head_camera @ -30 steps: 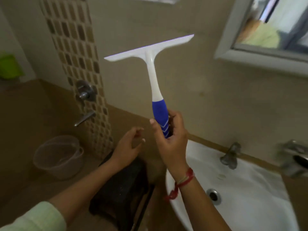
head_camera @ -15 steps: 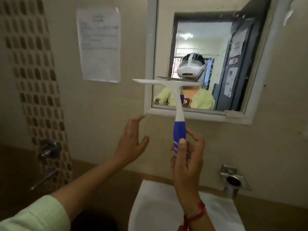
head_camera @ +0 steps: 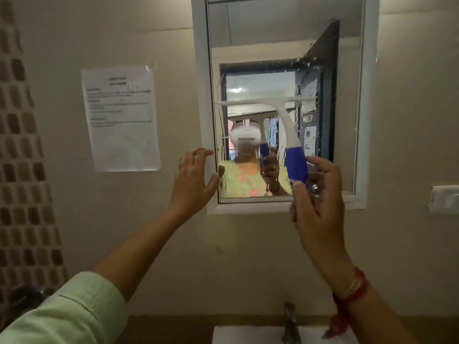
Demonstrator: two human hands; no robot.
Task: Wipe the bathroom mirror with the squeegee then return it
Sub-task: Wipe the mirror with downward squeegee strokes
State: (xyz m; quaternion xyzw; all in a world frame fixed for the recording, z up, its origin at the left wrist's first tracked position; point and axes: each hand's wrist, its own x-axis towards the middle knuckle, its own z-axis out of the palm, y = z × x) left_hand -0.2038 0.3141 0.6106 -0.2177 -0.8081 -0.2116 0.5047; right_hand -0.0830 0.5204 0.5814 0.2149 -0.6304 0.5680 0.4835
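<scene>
Right hand [head_camera: 319,202] grips the squeegee [head_camera: 285,135] handle, blade across the mirror [head_camera: 285,45]; left hand [head_camera: 192,180] spread open, empty, at the mirror's lower-left frame.

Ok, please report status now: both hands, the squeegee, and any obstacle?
Right hand shut on blue-handled white plastic squeegee, blade across white-framed mirror mid-glass. Left hand open, empty, at frame's left edge. Nothing blocking.
</scene>
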